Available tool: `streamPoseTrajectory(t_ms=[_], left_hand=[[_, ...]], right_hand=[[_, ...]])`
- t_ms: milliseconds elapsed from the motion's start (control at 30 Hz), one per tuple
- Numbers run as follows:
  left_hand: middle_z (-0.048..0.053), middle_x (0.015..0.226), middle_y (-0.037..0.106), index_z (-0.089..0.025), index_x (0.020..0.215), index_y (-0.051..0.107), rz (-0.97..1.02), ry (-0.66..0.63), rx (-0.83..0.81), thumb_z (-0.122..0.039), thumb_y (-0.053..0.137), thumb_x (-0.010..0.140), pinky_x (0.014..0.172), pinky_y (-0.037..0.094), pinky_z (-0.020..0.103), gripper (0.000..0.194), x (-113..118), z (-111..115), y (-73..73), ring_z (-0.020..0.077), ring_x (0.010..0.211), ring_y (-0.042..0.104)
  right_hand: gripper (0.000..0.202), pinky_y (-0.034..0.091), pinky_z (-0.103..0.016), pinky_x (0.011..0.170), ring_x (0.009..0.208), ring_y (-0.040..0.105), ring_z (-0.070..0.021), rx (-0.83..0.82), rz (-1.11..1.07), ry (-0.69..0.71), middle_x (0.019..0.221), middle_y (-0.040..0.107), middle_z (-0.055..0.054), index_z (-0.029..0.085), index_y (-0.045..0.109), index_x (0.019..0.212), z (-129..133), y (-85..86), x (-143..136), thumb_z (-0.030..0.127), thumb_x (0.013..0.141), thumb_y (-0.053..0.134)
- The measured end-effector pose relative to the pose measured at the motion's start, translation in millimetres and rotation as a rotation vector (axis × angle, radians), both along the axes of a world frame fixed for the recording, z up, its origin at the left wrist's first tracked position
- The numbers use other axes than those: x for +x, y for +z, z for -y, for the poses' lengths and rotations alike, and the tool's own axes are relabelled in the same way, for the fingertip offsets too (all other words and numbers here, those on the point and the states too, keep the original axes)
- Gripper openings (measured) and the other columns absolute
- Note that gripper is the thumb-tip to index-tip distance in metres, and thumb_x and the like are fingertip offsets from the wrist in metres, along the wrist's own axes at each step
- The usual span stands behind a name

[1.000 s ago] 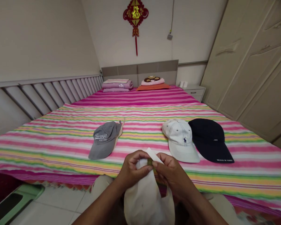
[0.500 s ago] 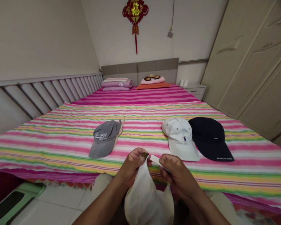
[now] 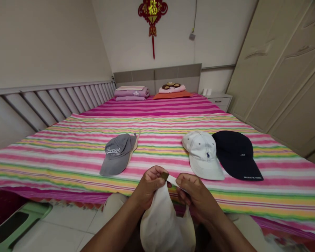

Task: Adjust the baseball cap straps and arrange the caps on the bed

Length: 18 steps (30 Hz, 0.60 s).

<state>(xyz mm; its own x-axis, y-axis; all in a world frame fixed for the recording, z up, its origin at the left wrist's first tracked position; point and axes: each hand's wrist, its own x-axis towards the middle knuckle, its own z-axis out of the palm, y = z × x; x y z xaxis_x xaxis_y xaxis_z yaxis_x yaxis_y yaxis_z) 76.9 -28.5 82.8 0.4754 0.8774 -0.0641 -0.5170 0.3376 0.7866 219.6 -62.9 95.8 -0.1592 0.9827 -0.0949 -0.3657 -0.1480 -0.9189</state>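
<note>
Cream fabric of the cap hangs between both hands, just before the bed edge. The left hand pinches the brass buckle; the right hand pinches the strap, which runs left to right. Farther lie a grey cap and a white cap.

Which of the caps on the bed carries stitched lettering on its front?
The grey cap, lying alone on the left; the white cap shows only a small emblem, and the navy cap beside it has a plain front.

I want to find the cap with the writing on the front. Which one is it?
Look at the striped bed. Three caps lie near its front edge, and the gray cap sits alone on the left side. The white cap and the dark cap lie together on the right; only the gray one has white lettering across its front.
</note>
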Motion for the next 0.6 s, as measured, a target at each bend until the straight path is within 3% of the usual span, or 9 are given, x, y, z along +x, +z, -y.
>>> streamPoseTrajectory(t_ms=[333,600], left_hand=[[-0.001,0.061,0.06,-0.014,0.075,0.058,-0.016,0.013,0.1,-0.019,0.075,0.051,0.051,0.042,0.022,0.03,-3.2,0.0,-1.2,0.0101,0.051,0.056],[0.001,0.062,0.06,-0.013,0.074,0.059,-0.088,0.014,0.124,-0.019,0.077,0.048,0.053,0.041,0.023,0.032,-6.0,0.2,3.7,0.0106,0.053,0.055]], right_hand=[[0.024,0.016,-0.02,0.035,0.032,0.029,-0.0031,0.012,0.08,0.05,0.038,0.043,0.006,0.015,0.05,0.057,-0.3,-0.2,-0.5,0.033,0.07,0.059],[0.023,0.016,-0.02,0.036,0.033,0.026,-0.0028,-0.004,-0.036,0.052,0.038,0.041,0.007,0.015,0.049,0.056,0.6,0.3,-1.1,0.03,0.068,0.061]])
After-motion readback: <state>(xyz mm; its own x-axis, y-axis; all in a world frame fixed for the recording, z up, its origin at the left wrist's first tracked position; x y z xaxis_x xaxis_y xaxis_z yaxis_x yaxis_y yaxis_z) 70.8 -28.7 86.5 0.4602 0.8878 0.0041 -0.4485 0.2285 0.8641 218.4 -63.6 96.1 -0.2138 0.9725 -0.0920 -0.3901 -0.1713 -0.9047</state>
